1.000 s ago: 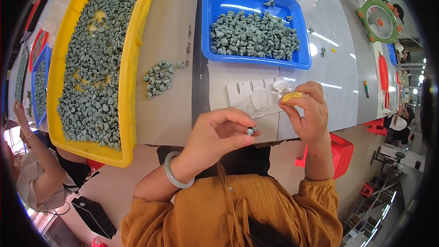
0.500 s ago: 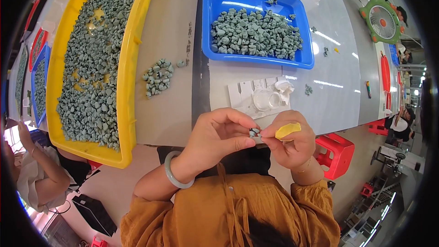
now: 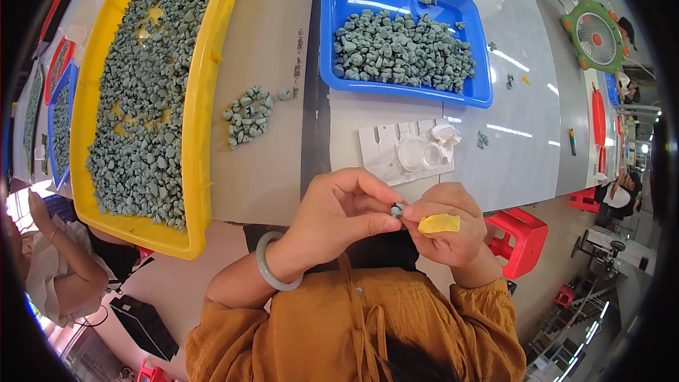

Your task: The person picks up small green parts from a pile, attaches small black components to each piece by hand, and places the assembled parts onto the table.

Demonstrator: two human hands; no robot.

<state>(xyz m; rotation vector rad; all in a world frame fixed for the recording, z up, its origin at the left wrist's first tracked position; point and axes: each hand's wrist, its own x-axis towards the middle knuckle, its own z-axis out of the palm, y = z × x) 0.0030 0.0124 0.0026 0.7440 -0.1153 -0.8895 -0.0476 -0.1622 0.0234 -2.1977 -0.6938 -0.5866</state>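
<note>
Just past the table's front edge, my left hand pinches a small grey-green, stone-like piece with dark parts between thumb and forefinger. From the other side, my right hand closes its fingertips against that same piece. Whether it grips anything smaller is hidden. A yellow strip lies over a finger of my right hand. Beyond my hands, a white slotted tray carries round clear dishes and a crumpled white tissue.
At left stands a long yellow bin full of grey-green pieces; ahead, a blue bin holds more. A loose cluster lies between them. A green fan is far right. Red stools stand beside the table. Another person's arm shows at left.
My right fingertips have come in closer against the small piece, and the yellow strip has tipped and shifted slightly down. The view has moved a little, shifting the bins.
</note>
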